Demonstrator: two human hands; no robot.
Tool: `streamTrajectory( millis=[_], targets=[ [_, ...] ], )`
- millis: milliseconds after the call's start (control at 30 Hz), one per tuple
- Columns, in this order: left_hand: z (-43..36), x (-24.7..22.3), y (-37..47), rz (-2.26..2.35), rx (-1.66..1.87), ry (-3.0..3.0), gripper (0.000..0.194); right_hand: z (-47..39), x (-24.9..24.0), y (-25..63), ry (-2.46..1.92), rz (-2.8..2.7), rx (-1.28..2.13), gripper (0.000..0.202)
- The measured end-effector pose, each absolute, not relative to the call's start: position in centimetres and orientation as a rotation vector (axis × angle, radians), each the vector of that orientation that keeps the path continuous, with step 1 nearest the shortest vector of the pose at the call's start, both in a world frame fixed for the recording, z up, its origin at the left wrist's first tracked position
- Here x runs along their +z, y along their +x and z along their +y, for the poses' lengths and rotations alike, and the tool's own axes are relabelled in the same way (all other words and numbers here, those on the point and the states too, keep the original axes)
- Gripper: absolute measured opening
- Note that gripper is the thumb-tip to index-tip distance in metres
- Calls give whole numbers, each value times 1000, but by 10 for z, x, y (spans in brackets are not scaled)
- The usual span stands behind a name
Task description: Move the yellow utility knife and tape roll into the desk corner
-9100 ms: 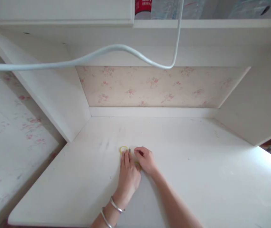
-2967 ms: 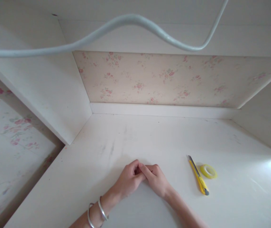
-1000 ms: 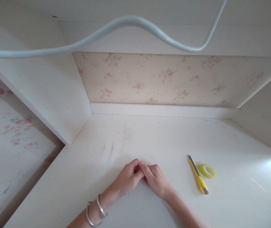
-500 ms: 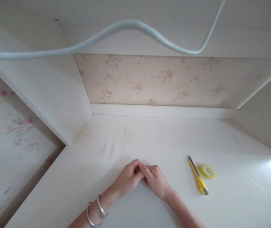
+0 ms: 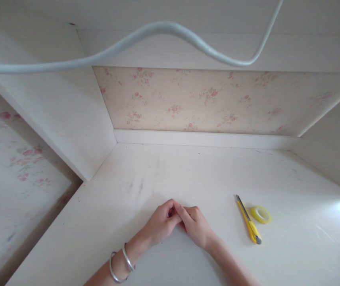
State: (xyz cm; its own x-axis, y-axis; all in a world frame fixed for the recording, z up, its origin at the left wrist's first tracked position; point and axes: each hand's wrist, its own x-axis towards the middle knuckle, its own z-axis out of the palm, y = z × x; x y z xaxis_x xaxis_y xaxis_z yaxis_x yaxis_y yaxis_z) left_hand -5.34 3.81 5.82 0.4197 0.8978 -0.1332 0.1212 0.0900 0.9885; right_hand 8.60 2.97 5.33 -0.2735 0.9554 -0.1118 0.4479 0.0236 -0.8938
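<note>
- Your left hand [image 5: 159,226] and right hand [image 5: 196,227] rest on the desk [image 5: 187,174], fingertips pressed together; whether they pinch anything cannot be told.
- Utility knife [image 5: 248,219] lies well right of your hands, touching the tape roll [image 5: 260,214].
- Risk: its blade tip looks extended; a careless rightward reach could nick you.

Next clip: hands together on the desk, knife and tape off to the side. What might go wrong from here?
1. The knife lies with its blade tip out, pointing away; a blind reach by the right hand might meet the edge.
2. The tape touches or nearly touches the knife, so grabbing either might shift the other.
3. The left hand meets the right, hiding anything pinched between them.
</note>
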Motion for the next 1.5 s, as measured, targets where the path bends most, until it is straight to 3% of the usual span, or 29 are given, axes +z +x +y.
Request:
streamTrajectory(
  millis=[1500],
  targets=[
    [39,54,-55,992,740,1378,17,30,52,86,-1427,-1771,1213,56]
  ],
)
